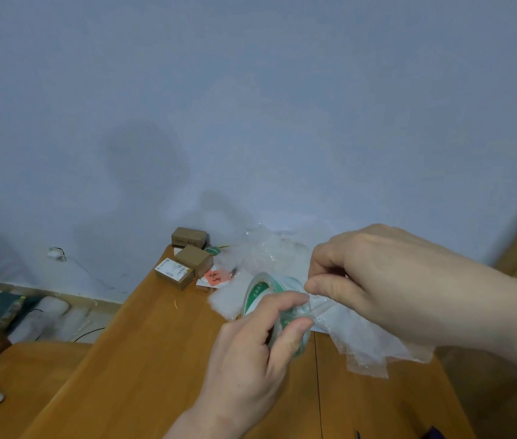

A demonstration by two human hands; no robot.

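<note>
Gripping the tape roll (261, 293) in my left hand (250, 353), I am curling my fingers round its rim and pressing my thumb against its near side, so the clear roll with its green-printed core is standing on edge just above the table (155, 359). My right hand (377, 280) is pinching the loose tape end (317, 308) between thumb and forefinger, with the other fingers folded in, and the short strip is running from the roll to that pinch. Directly beneath and behind both hands, a sheet of bubble wrap (361, 340) is lying crumpled across the wooden top, spreading out to my right. Farther back, near the wall, a pink note (216, 277) is lying beside the wrap. Three small cardboard boxes (193, 258) are sitting close together at the far left corner, one of them bearing a white label.
</note>
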